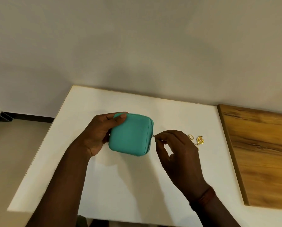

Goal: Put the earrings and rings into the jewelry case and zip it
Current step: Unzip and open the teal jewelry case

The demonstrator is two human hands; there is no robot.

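Head view: teal jewelry case (130, 134) shut, raised just above white worktop (120, 185), left hand (98, 135) clamped round far-left corner. Right hand (174, 145) grip pinching zipper pull (153, 136) on right edge. Gold earrings (200, 140) and rings (190, 137) outside, just right. Packing, zipping apparently ahead.

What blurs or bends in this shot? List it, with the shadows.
Head view: wide-angle lens bows the white table edges; the wooden board smears at the right; gold jewelry too soft for detail; soft shadow under the teal case and both hands; no glare.
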